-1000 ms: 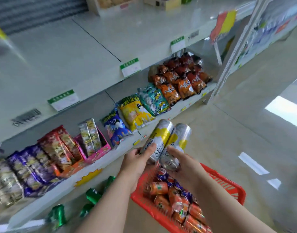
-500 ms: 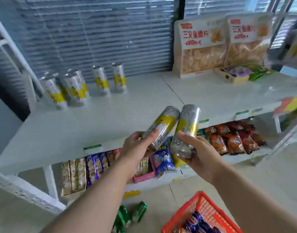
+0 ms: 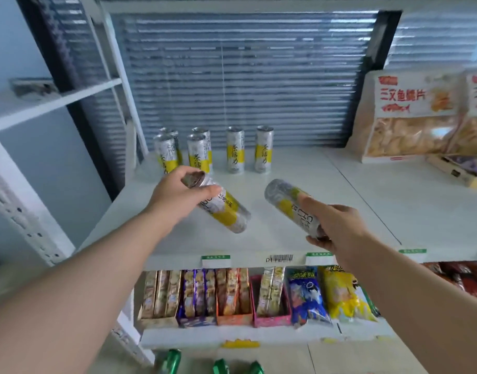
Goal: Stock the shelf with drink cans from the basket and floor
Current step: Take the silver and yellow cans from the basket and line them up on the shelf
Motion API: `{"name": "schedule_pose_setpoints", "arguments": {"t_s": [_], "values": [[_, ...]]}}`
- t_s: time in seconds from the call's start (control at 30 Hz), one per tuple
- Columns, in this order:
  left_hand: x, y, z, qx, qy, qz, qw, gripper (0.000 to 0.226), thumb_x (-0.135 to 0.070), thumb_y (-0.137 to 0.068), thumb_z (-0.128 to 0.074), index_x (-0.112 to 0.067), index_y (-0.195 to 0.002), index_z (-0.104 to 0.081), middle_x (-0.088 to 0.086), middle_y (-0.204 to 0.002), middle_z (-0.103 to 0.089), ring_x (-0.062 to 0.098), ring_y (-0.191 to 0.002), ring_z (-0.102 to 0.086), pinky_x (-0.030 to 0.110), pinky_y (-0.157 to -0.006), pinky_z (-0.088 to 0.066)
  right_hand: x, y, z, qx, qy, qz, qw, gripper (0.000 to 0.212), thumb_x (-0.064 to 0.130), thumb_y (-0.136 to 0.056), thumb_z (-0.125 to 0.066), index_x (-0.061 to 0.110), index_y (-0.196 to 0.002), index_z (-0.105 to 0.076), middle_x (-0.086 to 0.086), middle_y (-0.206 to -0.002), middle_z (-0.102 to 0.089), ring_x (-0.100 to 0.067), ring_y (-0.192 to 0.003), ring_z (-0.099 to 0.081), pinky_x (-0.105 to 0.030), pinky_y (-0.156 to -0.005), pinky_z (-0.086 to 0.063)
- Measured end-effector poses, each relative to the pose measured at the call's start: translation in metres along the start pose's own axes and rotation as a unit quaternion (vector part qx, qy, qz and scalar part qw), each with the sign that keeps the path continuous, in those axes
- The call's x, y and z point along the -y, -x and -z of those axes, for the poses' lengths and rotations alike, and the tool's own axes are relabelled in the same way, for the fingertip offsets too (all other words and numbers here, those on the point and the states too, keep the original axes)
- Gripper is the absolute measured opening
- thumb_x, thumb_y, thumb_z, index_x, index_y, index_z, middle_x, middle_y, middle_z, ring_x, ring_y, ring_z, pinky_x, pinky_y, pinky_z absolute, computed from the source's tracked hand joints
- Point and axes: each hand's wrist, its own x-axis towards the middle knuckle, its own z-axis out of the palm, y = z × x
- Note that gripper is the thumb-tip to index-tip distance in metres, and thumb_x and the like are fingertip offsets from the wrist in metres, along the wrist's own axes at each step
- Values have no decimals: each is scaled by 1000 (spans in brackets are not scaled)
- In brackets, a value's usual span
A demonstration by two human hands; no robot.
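My left hand [image 3: 178,193] grips the top end of a tall silver-and-yellow can [image 3: 226,211], tilted over the white upper shelf [image 3: 280,238]. Further right, another silver-and-yellow can [image 3: 288,201] leans with its top away from me, held around its lower half by my right hand [image 3: 337,225]. Several matching cans [image 3: 234,151] stand upright in rows at the shelf's back left. Green cans [image 3: 172,361] lie on the floor at the bottom edge. The basket is out of view.
Large snack bags [image 3: 410,117] and a flat box [image 3: 458,168] occupy the shelf's back right. The lower shelf holds boxed snacks [image 3: 194,295] and chip bags [image 3: 340,292]. A white upright frame [image 3: 43,109] stands at left; metal shutters close the back.
The view swung up from the basket and floor to the upper shelf. Both hands carried their cans forward over the shelf and apart, the cans now tilted in different directions.
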Motion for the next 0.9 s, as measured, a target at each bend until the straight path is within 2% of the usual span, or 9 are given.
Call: {"name": "schedule_pose_setpoints", "arguments": {"t_s": [0.13, 0.2, 0.33, 0.47, 0.57, 0.67, 0.73, 0.77, 0.9], "values": [[6, -25, 5, 9, -53, -4, 999, 80, -47, -49, -87, -34, -119, -50, -4, -117, -59, 18, -105, -59, 36, -93, -49, 13, -23, -34, -16, 129, 73, 989, 35, 35, -74, -82, 15, -89, -59, -9, -87, -65, -21, -73, -58, -37, -70, -55], [6, -36, 7, 21, -84, 8, 996, 82, -42, -51, -89, -30, -121, -47, -3, -118, -58, 19, -106, -57, 33, -91, -48, 23, -32, -49, -1, 206, 113, 972, 37, 32, -69, -85, 18, -91, -57, -5, -86, -63, -21, -74, -57, -34, -63, -49], [6, -59, 10, 42, -124, -8, 991, 78, -34, -53, -91, -28, -122, -56, -4, -119, -62, 17, -107, -58, 27, -88, -47, 38, -46, -79, 24, 440, 180, 880, 44, 26, -64, -81, 22, -101, -58, -2, -93, -61, -29, -96, -56, -34, -72, -51], [3, -76, 11, 86, -190, -44, 977, 76, -41, -55, -89, -34, -124, -58, -8, -121, -62, 15, -107, -59, 28, -90, -49, 44, -54, -99, 76, 509, 164, 842, 39, 28, -65, -78, 23, -99, -59, -2, -95, -61, -27, -96, -55, -28, -65, -46], [-12, -84, 17, 170, -274, -65, 944, 70, -47, -59, -86, -31, -122, -58, -9, -117, -61, 15, -99, -60, 25, -76, -49, 54, -56, -111, 121, 591, 163, 781, 44, 34, -69, -79, 23, -104, -55, -2, -101, -62, -26, -97, -57, -30, -71, -47], [-41, -100, 30, 267, -409, -101, 867, 73, -40, -68, -82, -30, -133, -50, -5, -131, -55, 16, -107, -55, 29, -87, -46, 65, -60, -124, 186, 641, 117, 735, 47, 33, -73, -80, 18, -108, -51, -5, -101, -63, -24, -78, -61, -31, -65, -48], [-52, -107, 35, 314, -448, -132, 827, 81, -31, -72, -81, -37, -141, -40, -8, -139, -48, 14, -113, -51, 30, -96, -43, 70, -64, -129, 196, 648, 101, 729, 48, 33, -73, -81, 17, -106, -50, -9, -100, -66, -22, -66, -57, -28, -60, -46], [-53, -110, 35, 330, -450, -141, 817, 80, -26, -73, -81, -38, -141, -40, -10, -137, -49, 11, -109, -51, 27, -93, -42, 70, -67, -130, 195, 647, 102, 730, 48, 34, -72, -81, 17, -105, -51, -10, -100, -68, -21, -63, -55, -28, -58, -45], [-48, -115, 28, 324, -445, -179, 815, 67, -20, -68, -84, -36, -128, -56, -13, -114, -59, 11, -97, -55, 27, -85, -45, 65, -75, -131, 189, 634, 135, 738, 53, 34, -70, -83, 17, -107, -50, -6, -99, -64, -19, -74, -58, -30, -63, -48]]}}
